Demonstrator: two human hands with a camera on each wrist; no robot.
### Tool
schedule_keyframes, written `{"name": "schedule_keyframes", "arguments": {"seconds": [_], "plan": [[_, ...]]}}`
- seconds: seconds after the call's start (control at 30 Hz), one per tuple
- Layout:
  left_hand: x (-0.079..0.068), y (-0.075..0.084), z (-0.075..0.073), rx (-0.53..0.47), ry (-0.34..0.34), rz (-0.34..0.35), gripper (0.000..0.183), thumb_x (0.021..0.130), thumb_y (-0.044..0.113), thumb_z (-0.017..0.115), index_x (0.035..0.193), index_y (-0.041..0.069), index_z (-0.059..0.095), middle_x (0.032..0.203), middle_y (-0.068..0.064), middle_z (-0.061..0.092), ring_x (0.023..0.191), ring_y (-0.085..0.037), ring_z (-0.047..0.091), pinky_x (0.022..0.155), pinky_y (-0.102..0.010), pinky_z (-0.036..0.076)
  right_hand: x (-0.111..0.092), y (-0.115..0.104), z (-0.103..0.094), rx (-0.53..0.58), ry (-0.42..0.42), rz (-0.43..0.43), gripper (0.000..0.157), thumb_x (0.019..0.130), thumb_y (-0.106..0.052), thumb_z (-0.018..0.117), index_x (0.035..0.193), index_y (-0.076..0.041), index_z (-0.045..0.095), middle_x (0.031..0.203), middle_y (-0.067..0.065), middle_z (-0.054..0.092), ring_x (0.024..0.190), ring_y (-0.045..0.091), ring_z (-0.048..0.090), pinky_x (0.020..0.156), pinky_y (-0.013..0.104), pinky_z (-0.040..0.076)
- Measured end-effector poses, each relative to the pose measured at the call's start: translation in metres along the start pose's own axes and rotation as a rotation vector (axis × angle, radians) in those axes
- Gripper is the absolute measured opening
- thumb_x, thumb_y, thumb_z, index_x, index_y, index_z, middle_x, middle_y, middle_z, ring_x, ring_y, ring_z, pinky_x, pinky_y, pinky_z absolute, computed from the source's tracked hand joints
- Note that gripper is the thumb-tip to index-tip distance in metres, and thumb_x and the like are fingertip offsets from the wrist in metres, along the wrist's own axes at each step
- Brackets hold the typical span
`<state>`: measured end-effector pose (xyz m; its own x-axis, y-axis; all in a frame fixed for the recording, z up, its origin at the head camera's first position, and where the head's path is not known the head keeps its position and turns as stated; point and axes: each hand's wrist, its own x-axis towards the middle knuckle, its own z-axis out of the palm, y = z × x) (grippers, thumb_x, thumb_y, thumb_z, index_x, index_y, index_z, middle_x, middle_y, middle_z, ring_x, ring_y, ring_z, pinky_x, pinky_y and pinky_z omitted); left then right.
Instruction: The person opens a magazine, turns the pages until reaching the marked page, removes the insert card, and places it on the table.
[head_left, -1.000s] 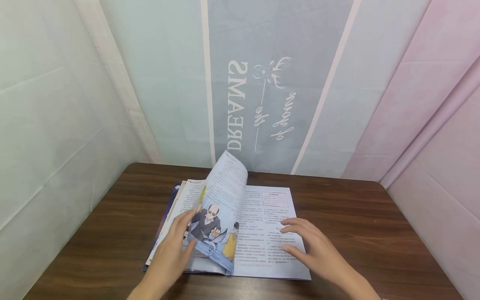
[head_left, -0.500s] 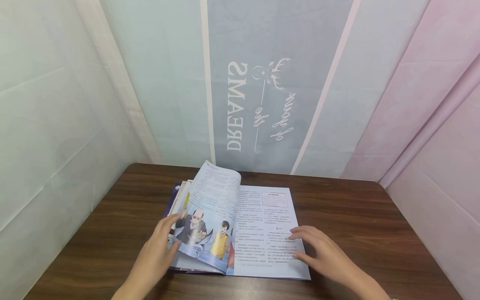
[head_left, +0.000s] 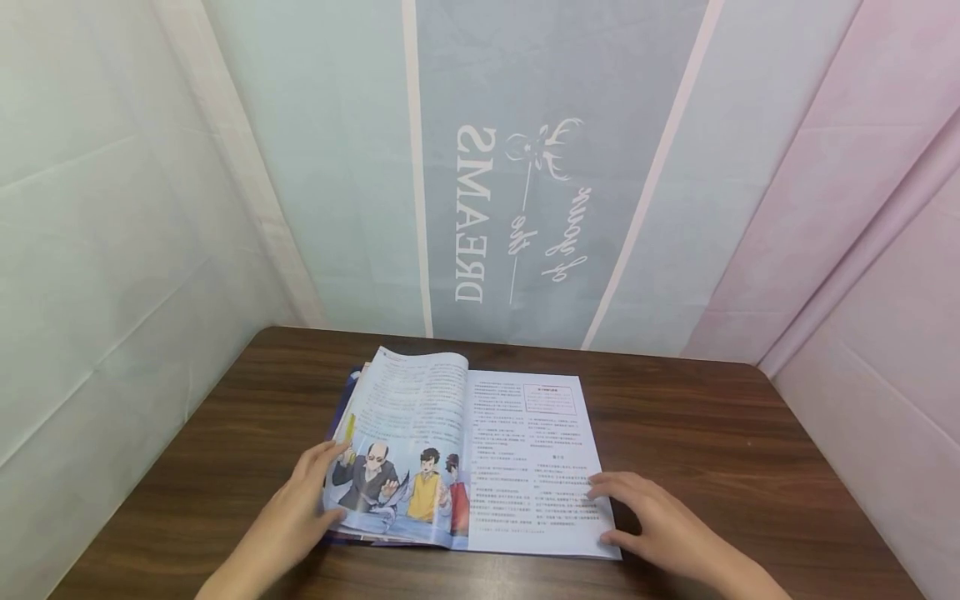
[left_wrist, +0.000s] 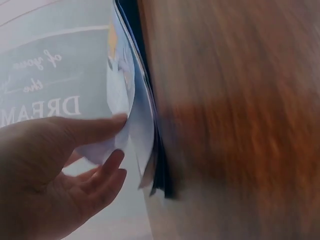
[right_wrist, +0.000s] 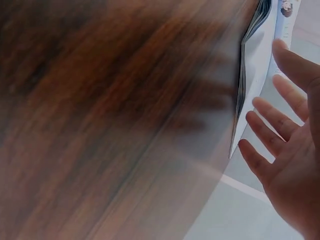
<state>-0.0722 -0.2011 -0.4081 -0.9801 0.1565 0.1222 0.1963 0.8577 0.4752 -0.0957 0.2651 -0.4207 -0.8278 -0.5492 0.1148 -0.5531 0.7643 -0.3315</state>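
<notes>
An open magazine [head_left: 525, 467] lies on the table, with printed text on its right side. On the left side, a curved page [head_left: 408, 408] carries text and a colour drawing of several figures. My left hand [head_left: 296, 492] holds that page by its outer edge, thumb on one face and fingers behind it. In the left wrist view, the left hand [left_wrist: 65, 170] has the page [left_wrist: 120, 95] between thumb and fingers, above the stacked sheets. My right hand [head_left: 660, 521] rests at the magazine's right edge. The right wrist view shows the right hand [right_wrist: 290, 130] with spread fingers.
The dark wood-grain table [head_left: 720, 450] extends on both sides of the magazine. A pale curtain [head_left: 555, 250] with reversed lettering hangs behind the table, and pale fabric panels stand at the left and right. A dark blue cover edge [head_left: 341, 417] shows beneath the left pages.
My left hand has drawn the page leftward and down, so it lies flatter and more of its drawing shows. The right hand has shifted slightly right and nearer the front edge.
</notes>
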Motion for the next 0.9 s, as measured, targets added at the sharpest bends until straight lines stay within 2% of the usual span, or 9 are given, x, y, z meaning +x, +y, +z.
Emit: {"name": "schedule_keyframes", "arguments": {"seconds": [0.17, 0.53, 0.67, 0.9], "plan": [[0.0, -0.007, 0.0, 0.014, -0.051, -0.004, 0.078, 0.075, 0.001, 0.084, 0.143, 0.001, 0.044, 0.143, -0.029, 0.04, 0.118, -0.051, 0.054, 0.088, -0.061, 0.051, -0.005, 0.003, 0.002, -0.027, 0.021, -0.038, 0.045, 0.076, -0.033, 0.085, 0.116, -0.025, 0.066, 0.131, 0.0, 0.061, 0.117, 0.025, 0.059, 0.091, 0.05, 0.052], [-0.001, -0.016, 0.002, 0.052, -0.088, -0.012, 0.076, 0.073, 0.006, 0.086, 0.139, 0.0, 0.049, 0.139, -0.027, 0.047, 0.124, -0.049, 0.05, 0.096, -0.062, 0.046, -0.005, 0.006, 0.001, 0.05, -0.113, 0.064, 0.053, 0.073, -0.028, 0.087, 0.121, -0.025, 0.066, 0.142, 0.007, 0.054, 0.127, 0.032, 0.052, 0.098, 0.056, 0.046], [-0.002, -0.018, 0.003, 0.067, -0.108, -0.021, 0.075, 0.074, 0.011, 0.087, 0.139, 0.001, 0.05, 0.138, -0.026, 0.048, 0.124, -0.048, 0.051, 0.095, -0.063, 0.046, -0.005, 0.007, 0.002, 0.065, -0.124, 0.076, 0.054, 0.072, -0.029, 0.087, 0.122, -0.025, 0.066, 0.144, 0.008, 0.052, 0.129, 0.034, 0.05, 0.1, 0.057, 0.044], [-0.002, -0.021, 0.004, 0.132, -0.1, -0.021, 0.073, 0.074, 0.02, 0.088, 0.136, 0.002, 0.053, 0.135, -0.022, 0.053, 0.122, -0.044, 0.054, 0.089, -0.062, 0.05, -0.005, 0.008, 0.004, 0.06, -0.121, 0.082, 0.053, 0.072, -0.029, 0.088, 0.12, -0.024, 0.067, 0.145, 0.008, 0.051, 0.13, 0.034, 0.049, 0.1, 0.057, 0.044]]}}
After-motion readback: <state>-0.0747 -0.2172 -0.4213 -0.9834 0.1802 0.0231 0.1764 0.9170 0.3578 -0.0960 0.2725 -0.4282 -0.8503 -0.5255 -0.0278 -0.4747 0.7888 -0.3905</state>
